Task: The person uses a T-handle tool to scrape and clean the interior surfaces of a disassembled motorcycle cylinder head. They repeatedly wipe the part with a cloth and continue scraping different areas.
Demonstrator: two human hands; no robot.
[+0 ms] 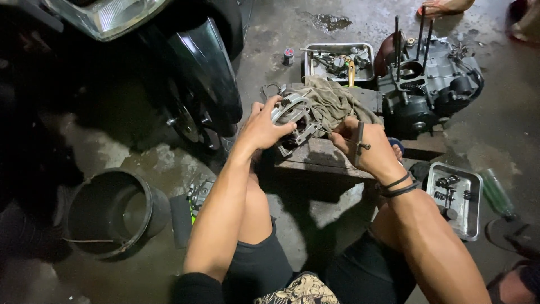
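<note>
The stripped engine crankcase (430, 84), studs bare, is standing on the wet floor (495, 135) beside the low wooden desk (326, 157); reassembly is judged outstanding. The cylinder head (293, 121) is resting on the desk against a rag (334, 98). The left hand (261, 128) is steadying it, fingers wrapped over it. The right hand (368, 149) is pinching a T-handle tool (360, 143). Loose parts are waiting in two metal trays (457, 200).

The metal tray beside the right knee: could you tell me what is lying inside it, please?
Inside the metal tray lie a few small dark engine parts, too small to identify. The right hand and its wrist cover none of it.
</note>
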